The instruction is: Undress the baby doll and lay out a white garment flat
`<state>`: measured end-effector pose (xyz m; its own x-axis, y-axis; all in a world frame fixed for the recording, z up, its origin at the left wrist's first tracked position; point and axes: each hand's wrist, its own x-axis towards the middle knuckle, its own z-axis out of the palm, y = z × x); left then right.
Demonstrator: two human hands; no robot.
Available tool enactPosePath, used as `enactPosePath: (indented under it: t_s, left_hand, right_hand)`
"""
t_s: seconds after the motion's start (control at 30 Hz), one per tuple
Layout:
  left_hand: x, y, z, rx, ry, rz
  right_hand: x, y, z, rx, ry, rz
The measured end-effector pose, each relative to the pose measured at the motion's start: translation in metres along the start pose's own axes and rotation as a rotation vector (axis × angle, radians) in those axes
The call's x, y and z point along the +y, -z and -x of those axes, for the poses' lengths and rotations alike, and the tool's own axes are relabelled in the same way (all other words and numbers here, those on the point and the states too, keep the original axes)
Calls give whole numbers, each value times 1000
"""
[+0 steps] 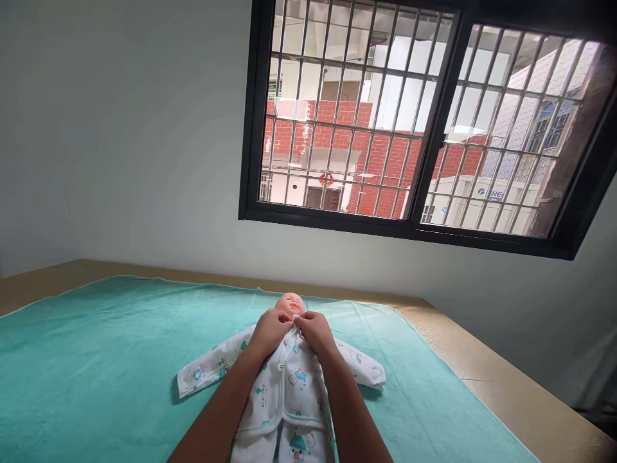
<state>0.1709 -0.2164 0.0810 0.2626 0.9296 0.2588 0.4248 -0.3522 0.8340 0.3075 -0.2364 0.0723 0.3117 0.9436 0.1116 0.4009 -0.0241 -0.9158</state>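
A baby doll (pixel 290 302) lies on its back with its head toward the wall. It wears a white printed baby jacket (pixel 299 379) with long sleeves spread to both sides, over matching trousers (pixel 303 445). At the collar, just below the doll's chin, my left hand (pixel 270 331) pinches one front edge of the jacket. My right hand (pixel 315 329) pinches the collar from the other side, fingertips close to the left ones. Lower down the front, a small snap button (pixel 280 367) shows. My fingers hide the fastening at the neck.
A turquoise cloth (pixel 106 360) covers most of the wooden table (pixel 511 379), whose bare edge shows at the back and right. Behind stands a pale wall (pixel 125 128) with a barred, black-framed window (pixel 332 224).
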Motion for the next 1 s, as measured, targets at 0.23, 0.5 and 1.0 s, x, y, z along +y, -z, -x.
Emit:
enactPosePath:
  t_s: [0.23, 0.5, 1.0]
  left_hand:
    - [-10, 5, -2, 9, 14, 121]
    - [-9, 11, -1, -99, -25, 212]
    - [-3, 4, 0, -30, 19, 347]
  right_hand:
    - [3, 0, 2, -38, -4, -180]
    - [7, -1, -3, -58, -2, -276]
    - [17, 0, -2, -136, 26, -431]
